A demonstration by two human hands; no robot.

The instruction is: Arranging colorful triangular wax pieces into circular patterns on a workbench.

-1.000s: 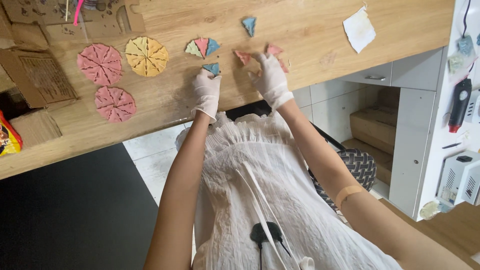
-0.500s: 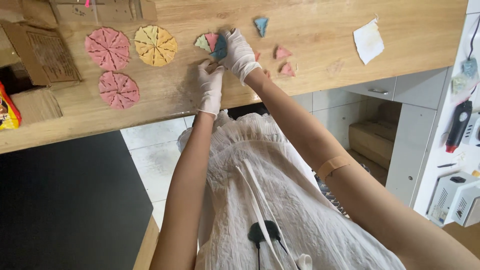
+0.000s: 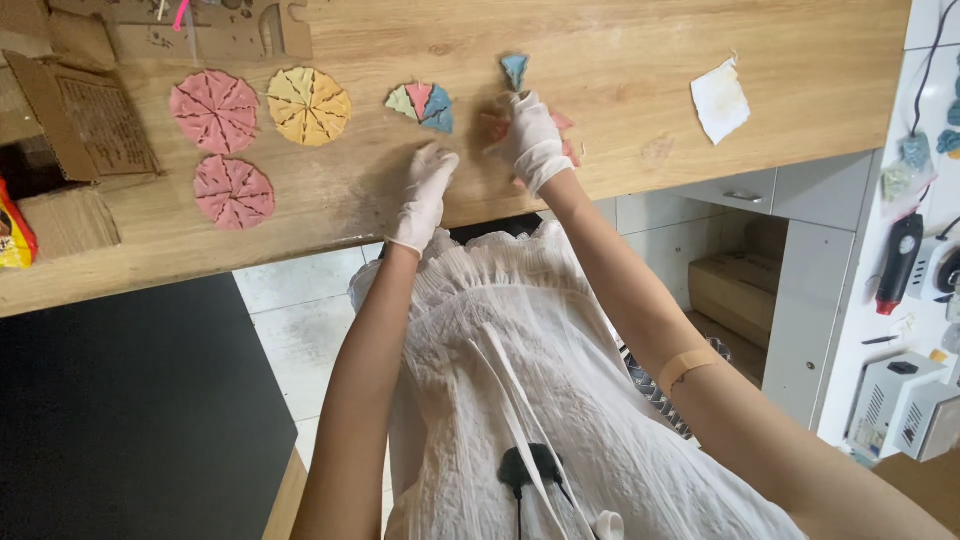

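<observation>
Covering pink wedges (image 3: 563, 121), right hand (image 3: 533, 140); blue wedge (image 3: 514, 70) just beyond.

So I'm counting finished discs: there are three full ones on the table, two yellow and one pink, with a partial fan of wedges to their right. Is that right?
Not quite: the colours are swapped. The head view shows two pink discs and one yellow disc. The rest holds: three full ones on the table, with a partial fan of wedges to their right.
</observation>
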